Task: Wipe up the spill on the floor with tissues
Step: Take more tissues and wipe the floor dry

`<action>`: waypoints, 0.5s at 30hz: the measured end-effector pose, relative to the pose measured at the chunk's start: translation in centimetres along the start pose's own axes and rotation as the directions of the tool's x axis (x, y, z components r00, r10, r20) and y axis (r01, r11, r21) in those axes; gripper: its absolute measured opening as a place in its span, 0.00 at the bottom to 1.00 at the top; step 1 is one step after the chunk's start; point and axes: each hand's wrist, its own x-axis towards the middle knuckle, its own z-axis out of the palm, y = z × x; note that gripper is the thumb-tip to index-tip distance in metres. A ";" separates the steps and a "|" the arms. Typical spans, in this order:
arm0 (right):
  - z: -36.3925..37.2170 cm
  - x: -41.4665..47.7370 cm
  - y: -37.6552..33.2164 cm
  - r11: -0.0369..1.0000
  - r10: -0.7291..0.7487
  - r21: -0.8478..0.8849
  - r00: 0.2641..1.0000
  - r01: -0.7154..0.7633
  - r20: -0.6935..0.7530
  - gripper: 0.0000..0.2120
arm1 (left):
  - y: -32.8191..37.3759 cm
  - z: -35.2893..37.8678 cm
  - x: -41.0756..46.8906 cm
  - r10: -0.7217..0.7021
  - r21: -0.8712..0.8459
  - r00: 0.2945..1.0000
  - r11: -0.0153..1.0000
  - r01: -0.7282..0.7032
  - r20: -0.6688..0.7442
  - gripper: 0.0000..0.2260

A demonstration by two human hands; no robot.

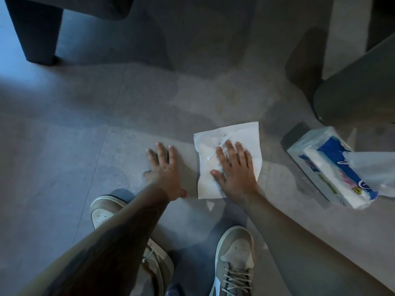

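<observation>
Flat and spread, my right hand presses down on a white tissue that lies on the grey tiled floor in front of my feet. Fingers are splayed over the middle of the sheet, and the paper is crumpled under the fingertips; its far edge and left side stick out past my hand. My left hand rests just beside it, also open with fingers spread, palm on bare floor and not touching the tissue. Beyond the tissue the floor shows a paler, blotchy patch (whether that is wet I cannot tell in this dim light). To my right, well clear of the tissue, the tissue pack lies on the floor, its plastic wrap torn open at the near end. My two grey sneakers are planted close below the hands. A dark furniture leg stands at far left.
</observation>
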 end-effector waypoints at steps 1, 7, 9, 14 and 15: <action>-0.1 0.1 0.4 1.000 0.025 0.006 1.000 -0.025 -0.001 0.34 | -0.1 0.0 0.0 0.004 -0.005 1.000 1.000 -0.004 0.002 0.64; -1.0 3.5 4.0 0.961 0.276 0.014 0.959 -0.275 -0.067 0.35 | 0.2 0.4 -0.2 -0.005 0.049 0.999 0.999 0.007 -0.043 0.64; -1.9 5.7 5.1 0.929 0.371 0.034 0.927 -0.369 -0.057 0.36 | 0.1 0.4 -0.3 0.003 0.042 0.999 0.999 -0.001 -0.048 0.64; -4.8 12.7 5.7 0.857 0.509 0.124 0.859 -0.500 -0.051 0.36 | -0.3 0.5 -0.2 0.020 0.037 0.998 0.999 -0.018 -0.059 0.63; -5.3 14.0 5.4 0.850 0.518 0.142 0.854 -0.508 -0.052 0.36 | -0.4 0.6 -0.1 0.025 0.035 0.998 0.999 -0.023 -0.062 0.63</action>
